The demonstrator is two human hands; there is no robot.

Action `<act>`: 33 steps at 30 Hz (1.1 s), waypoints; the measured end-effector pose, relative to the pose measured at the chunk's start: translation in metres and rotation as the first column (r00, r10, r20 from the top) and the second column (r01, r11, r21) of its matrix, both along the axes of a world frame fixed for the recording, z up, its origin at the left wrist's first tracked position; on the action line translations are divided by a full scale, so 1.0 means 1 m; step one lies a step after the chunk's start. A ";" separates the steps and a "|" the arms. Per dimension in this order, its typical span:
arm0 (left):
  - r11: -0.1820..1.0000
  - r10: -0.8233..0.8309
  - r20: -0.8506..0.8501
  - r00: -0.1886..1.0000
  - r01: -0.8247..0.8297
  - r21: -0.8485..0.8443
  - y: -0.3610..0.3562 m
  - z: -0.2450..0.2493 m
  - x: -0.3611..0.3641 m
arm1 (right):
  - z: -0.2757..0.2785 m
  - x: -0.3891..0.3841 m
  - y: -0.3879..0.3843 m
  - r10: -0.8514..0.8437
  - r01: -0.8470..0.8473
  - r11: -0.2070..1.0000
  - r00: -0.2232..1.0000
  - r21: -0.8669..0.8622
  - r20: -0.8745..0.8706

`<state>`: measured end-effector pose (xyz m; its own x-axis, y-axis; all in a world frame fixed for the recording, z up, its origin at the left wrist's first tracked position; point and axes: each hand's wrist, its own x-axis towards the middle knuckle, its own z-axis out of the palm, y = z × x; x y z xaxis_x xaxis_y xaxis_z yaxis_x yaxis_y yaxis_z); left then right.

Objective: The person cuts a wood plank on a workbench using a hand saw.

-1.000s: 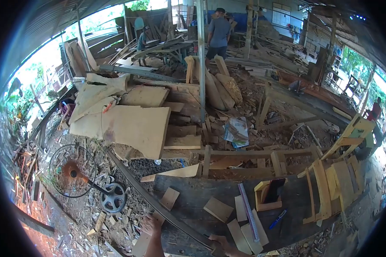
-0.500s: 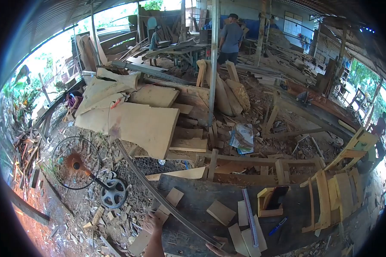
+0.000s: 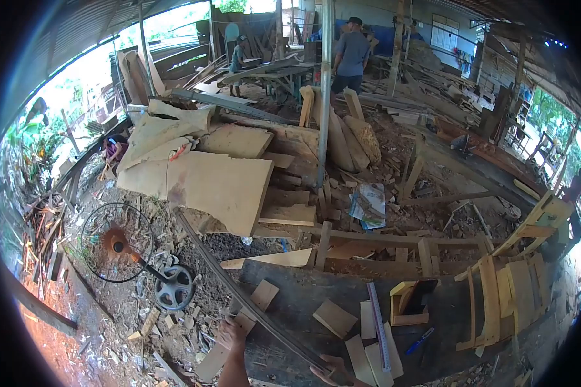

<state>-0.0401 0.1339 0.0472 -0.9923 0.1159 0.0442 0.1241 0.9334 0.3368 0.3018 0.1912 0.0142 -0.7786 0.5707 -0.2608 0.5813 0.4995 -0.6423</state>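
Note:
My left hand [image 3: 232, 337] rests at the left end of a dark wooden workbench [image 3: 303, 298], touching a small flat board [image 3: 224, 348]. My right hand [image 3: 331, 372] sits at the bottom edge and grips the near end of a long, thin, curved strip [image 3: 239, 290]. The strip runs from that hand up and to the left, past the bench, toward the wood pile. Next to my right hand lie several pale offcuts [image 3: 374, 358] and a long ruler [image 3: 379, 326].
A small wooden box frame [image 3: 408, 303] and a blue pen [image 3: 419, 340] lie on the bench. A fan [image 3: 117, 244] stands on the ground at left. Large slabs [image 3: 206, 184] are piled beyond. Yellow chair frames [image 3: 510, 284] stand at right. A person [image 3: 352, 55] stands far back.
The view has shifted slightly down and to the right. My right hand has closed more firmly on the strip's near end. My left hand stays on the board.

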 end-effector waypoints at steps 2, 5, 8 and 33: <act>0.999 0.032 0.022 0.999 -0.032 0.002 0.000 0.003 0.001 | -0.011 -0.005 -0.005 -0.135 0.135 0.986 0.991 0.103 -0.007; 0.999 0.015 0.020 1.000 -0.015 0.034 -0.002 -0.006 -0.003 | -0.001 0.000 0.005 0.099 -0.132 0.965 0.984 0.225 0.151; 0.999 0.016 0.052 0.999 -0.018 0.035 -0.002 -0.005 -0.003 | 0.137 -0.015 0.015 -0.053 0.075 0.973 0.993 -0.216 0.107; 0.998 0.020 -0.009 1.000 -0.019 0.061 0.000 0.009 0.003 | 0.061 0.011 0.010 0.028 -0.026 0.987 1.000 -0.156 0.013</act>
<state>-0.0373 0.1336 0.0559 -0.9938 0.0936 0.0604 0.1099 0.9135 0.3918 0.3129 0.2015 0.0748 -0.7884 0.5012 -0.3567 0.5793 0.4096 -0.7047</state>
